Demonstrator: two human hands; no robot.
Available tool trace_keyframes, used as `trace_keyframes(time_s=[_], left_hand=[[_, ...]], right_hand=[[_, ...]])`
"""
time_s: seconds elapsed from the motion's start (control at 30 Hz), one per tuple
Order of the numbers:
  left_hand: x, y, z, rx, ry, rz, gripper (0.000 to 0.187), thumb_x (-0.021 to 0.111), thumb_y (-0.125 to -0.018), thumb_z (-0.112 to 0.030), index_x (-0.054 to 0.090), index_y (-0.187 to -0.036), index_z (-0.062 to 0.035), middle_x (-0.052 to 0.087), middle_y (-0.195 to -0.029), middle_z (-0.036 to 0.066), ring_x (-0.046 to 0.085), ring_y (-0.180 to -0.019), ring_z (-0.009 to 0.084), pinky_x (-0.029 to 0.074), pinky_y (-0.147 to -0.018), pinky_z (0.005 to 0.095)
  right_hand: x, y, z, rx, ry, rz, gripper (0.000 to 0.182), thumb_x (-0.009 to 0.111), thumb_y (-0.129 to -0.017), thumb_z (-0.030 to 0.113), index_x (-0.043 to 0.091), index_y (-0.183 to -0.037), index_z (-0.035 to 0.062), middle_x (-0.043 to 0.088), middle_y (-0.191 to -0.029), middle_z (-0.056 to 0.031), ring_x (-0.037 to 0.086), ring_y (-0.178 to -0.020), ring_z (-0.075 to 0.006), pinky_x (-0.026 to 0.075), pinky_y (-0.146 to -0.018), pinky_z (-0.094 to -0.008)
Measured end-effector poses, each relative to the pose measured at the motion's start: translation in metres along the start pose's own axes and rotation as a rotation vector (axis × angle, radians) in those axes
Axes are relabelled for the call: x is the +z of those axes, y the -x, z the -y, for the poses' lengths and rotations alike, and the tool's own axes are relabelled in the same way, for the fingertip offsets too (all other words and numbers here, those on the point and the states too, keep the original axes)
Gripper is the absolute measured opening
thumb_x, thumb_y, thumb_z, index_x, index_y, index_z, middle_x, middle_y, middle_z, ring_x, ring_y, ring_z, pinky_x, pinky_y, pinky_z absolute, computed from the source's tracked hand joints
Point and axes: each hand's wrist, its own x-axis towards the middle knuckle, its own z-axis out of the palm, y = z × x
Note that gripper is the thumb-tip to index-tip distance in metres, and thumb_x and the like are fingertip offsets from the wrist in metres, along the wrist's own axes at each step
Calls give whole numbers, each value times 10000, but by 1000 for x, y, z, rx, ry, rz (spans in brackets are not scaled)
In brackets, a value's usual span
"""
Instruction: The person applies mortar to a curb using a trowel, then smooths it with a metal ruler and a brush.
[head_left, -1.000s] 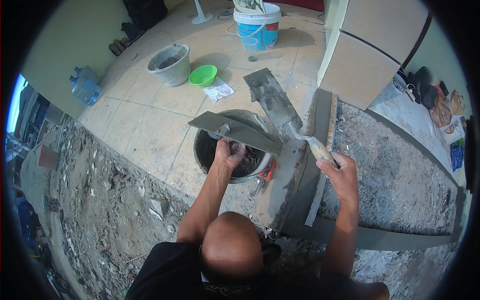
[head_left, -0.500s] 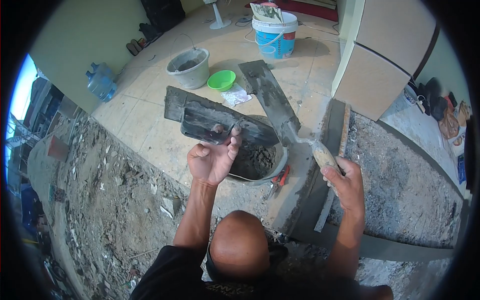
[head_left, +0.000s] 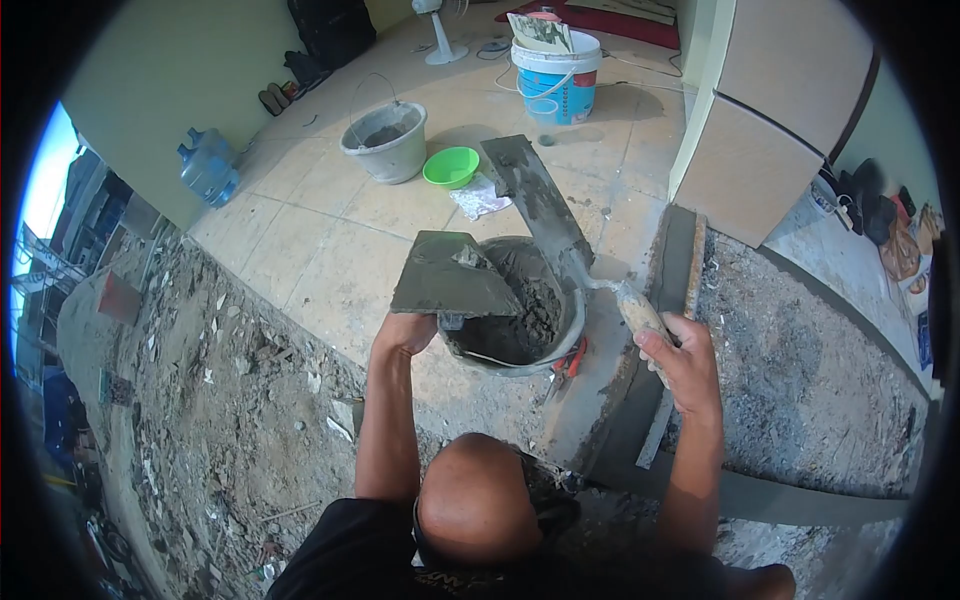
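Observation:
My left hand [head_left: 408, 331] is closed under a plastering float [head_left: 455, 275], mostly hidden by its plate. The plate lies roughly flat, its grey, mortar-smeared face up, over the left part of a bucket of wet mortar [head_left: 515, 345]. My right hand [head_left: 684, 360] grips the wooden handle of a mortar-coated trowel [head_left: 545, 205]. Its long blade points up and to the left, above the bucket's far rim. Red-handled pliers [head_left: 571, 358] lie against the bucket's right side.
On the tiled floor [head_left: 320, 245] stand a grey bucket [head_left: 390, 150], a green bowl [head_left: 452, 167] and a blue-and-white pail [head_left: 555, 85]. A water jug [head_left: 208, 168] is by the left wall. Rubble [head_left: 250, 400] covers the ground at left; a wet mortar strip [head_left: 675, 255] runs at right.
My left hand has turned the float over, from handle side showing to its broad face up, and lowered it. The trowel in my right hand has barely shifted.

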Motion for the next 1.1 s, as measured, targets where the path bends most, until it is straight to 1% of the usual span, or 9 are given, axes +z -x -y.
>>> trace_keyframes(time_s=[0.07, 0.3, 0.37, 0.43, 0.53, 0.63, 0.7, 1.0, 1.1], left_hand=[[9, 2, -1, 47, -302, -119, 429, 654, -862, -38, 549, -1272, 31, 655, -1085, 109, 641, -850, 140, 534, -731, 283], [39, -24, -19, -114, -917, -136, 348, 601, -853, 46, 569, -1199, 32, 651, -1132, 105, 643, -813, 126, 566, -705, 296], [47, -28, -11, 229, -318, -116, 248, 591, -855, 82, 566, -1090, 6, 667, -1078, 157, 666, -801, 130, 572, -685, 279], [40, -33, -2, 290, -217, -12, 271, 549, -888, 79, 567, -1146, -2, 656, -1096, 155, 674, -835, 146, 579, -685, 290], [21, -35, 18, 52, -68, -195, 263, 550, -925, 10, 569, -1186, -10, 634, -1127, 149, 669, -839, 153, 583, -680, 307], [-33, -40, 95, 25, 593, -231, 322, 505, -1008, -242, 569, -1252, -40, 628, -1145, 105, 623, -978, 203, 550, -835, 348], [-44, -34, 112, 18, 667, -100, 361, 463, -1027, -300, 559, -1279, -59, 618, -1180, 100, 591, -1050, 226, 524, -900, 365], [-14, -3, 75, -54, 707, -294, 353, 422, -1043, -295, 533, -1290, -69, 593, -1222, 102, 580, -1091, 234, 522, -924, 371], [-37, -7, 70, 123, 994, 97, 360, 415, -1045, -288, 524, -1301, -59, 596, -1227, 111, 583, -1101, 240, 526, -925, 379]], right_hand=[[1, -6, -10, -4, -29, -10, 344, 765, -845, 291, 684, -897, -39, 592, -713, 4, 497, -655, -62, 407, -579, -241], [3, -15, -39, 94, -95, -15, 332, 759, -855, 281, 679, -918, -35, 610, -739, -16, 521, -635, -67, 422, -565, -240], [4, -14, -44, 105, -116, -3, 300, 748, -868, 263, 674, -934, -20, 609, -751, -18, 530, -621, -64, 426, -555, -234], [5, -17, -52, 99, -197, -10, 282, 737, -879, 244, 668, -951, -19, 608, -764, -22, 532, -618, -73, 434, -557, -241], [6, -19, -64, 47, -203, 29, 361, 745, -879, 283, 667, -1007, -45, 621, -741, -33, 548, -603, -81, 434, -521, -244], [10, -18, -68, 1, -219, 134, 350, 729, -902, 283, 660, -1015, -41, 620, -732, -36, 541, -574, -79, 440, -507, -246], [18, -17, -72, -31, -203, 168, 343, 723, -908, 279, 658, -1017, -40, 625, -736, -38, 533, -565, -74, 436, -501, -244], [12, -6, -57, -46, 176, 274, 336, 772, -851, 267, 639, -979, -14, 580, -676, -40, 522, -533, -88, 416, -485, -270], [-3, -1, -64, -87, 439, 317, 332, 787, -825, 269, 631, -928, -6, 572, -670, -43, 534, -556, -96, 424, -502, -281]])
